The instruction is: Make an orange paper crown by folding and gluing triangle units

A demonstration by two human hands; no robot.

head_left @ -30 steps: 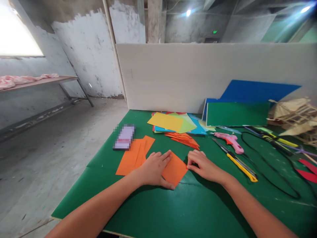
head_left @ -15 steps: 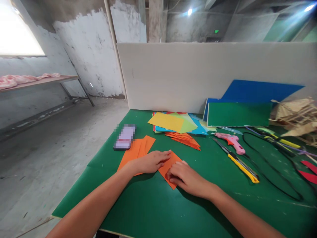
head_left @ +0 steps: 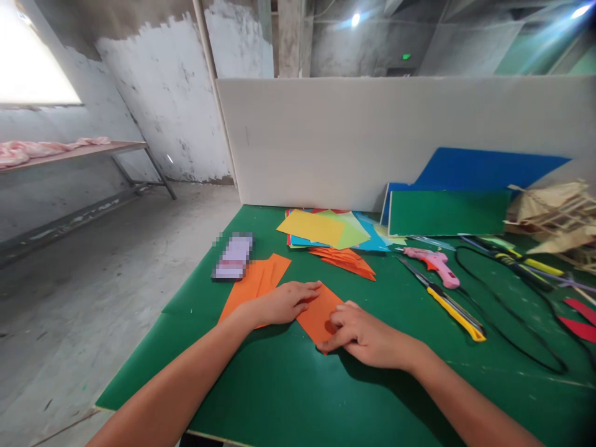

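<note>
A piece of orange paper (head_left: 317,315), looking folded, lies slanted on the green tabletop (head_left: 274,391). My left hand (head_left: 283,303) rests flat at its upper left edge, fingers stretched toward the far corner. At the right edge, my right hand (head_left: 367,335) has curled fingers, and one digit presses near the paper's close corner. More orange sheets (head_left: 254,282) lie partly under my left wrist. Behind both hands sits a small stack of folded orange pieces (head_left: 347,261). The underside of my right hand is hidden.
A phone (head_left: 233,257) with a blurred screen lies at left. Coloured sheets (head_left: 311,226) are piled at the back. To the right are a pink glue gun (head_left: 433,264) with a black cord and a yellow utility knife (head_left: 456,310), blade out. A white board (head_left: 302,143) stands behind.
My right hand has shifted slightly right, and one of its digits now reaches to the paper's near corner. My left hand has stayed in place.
</note>
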